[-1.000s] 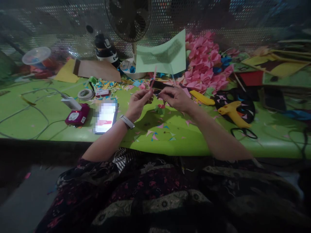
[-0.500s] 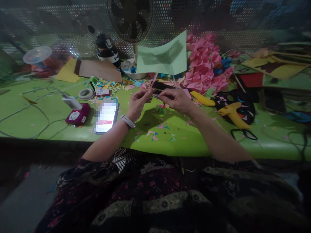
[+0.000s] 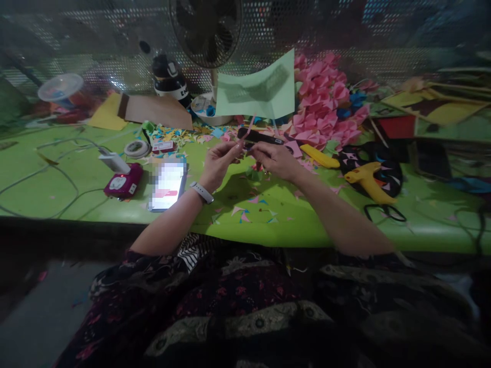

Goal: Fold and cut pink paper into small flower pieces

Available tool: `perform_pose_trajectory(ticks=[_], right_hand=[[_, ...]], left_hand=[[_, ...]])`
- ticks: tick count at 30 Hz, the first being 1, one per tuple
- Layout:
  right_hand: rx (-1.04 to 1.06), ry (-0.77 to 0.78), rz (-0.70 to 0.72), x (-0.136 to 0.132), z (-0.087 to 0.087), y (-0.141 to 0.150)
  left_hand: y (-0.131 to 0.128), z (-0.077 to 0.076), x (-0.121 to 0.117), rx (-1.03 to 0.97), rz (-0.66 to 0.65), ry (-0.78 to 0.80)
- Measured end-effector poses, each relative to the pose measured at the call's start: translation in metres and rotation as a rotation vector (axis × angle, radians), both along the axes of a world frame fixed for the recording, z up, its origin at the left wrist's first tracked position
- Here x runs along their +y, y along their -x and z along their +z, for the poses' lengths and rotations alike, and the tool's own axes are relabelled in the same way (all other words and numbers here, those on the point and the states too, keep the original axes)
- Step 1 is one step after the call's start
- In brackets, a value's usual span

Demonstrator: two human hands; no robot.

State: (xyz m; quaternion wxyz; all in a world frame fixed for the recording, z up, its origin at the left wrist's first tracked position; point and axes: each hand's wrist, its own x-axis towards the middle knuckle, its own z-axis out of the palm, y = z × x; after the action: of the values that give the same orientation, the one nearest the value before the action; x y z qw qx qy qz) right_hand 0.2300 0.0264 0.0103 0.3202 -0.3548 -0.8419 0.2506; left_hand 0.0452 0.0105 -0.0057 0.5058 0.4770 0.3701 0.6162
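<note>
A thin pink paper strip [image 3: 250, 128] rises from the fingertips of my left hand [image 3: 220, 162], which pinches its lower end. My right hand [image 3: 276, 161] is closed close beside it, thumb and finger together at the same spot. Whether the strip's end runs into the right fingers is too small to make out. Just behind my fingers lies a long black object [image 3: 261, 137] with a small light label. Below them, small green and pink paper pieces [image 3: 253, 171] rest on the green tabletop [image 3: 215, 217].
A large pile of folded pink paper pieces [image 3: 322, 102] stands at the back beside a curved pale green sheet [image 3: 255, 92]. A yellow glue gun [image 3: 370, 181] lies on the right. On the left are a lit phone [image 3: 169, 184], a tape roll [image 3: 137, 148] and a cable-fed purple box [image 3: 123, 181].
The pink strip now leans further to the right. My fingertips have shifted slightly, and more of the black object shows behind them. Everything else on the table stays put.
</note>
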Motion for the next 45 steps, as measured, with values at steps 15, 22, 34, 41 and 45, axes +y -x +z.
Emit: perform_pose_trajectory(ticks=[15, 22, 34, 41, 45], right_hand=[[0.033, -0.052, 0.064, -0.005, -0.006, 0.008], [0.038, -0.117, 0.028, -0.009, -0.005, 0.01], [0.093, 0.017, -0.001, -0.005, -0.01, 0.01], [0.154, -0.042, -0.054, -0.01, -0.008, 0.013], [0.162, -0.022, -0.055, -0.009, -0.007, 0.011]], left_hand=[[0.002, 0.003, 0.001, -0.003, 0.038, 0.0], [0.004, 0.0, 0.003, -0.014, 0.022, 0.019], [0.004, 0.001, 0.002, -0.027, 0.017, 0.049], [0.005, -0.001, 0.005, -0.032, 0.061, 0.004], [0.004, 0.0, 0.003, -0.023, 0.032, 0.03]])
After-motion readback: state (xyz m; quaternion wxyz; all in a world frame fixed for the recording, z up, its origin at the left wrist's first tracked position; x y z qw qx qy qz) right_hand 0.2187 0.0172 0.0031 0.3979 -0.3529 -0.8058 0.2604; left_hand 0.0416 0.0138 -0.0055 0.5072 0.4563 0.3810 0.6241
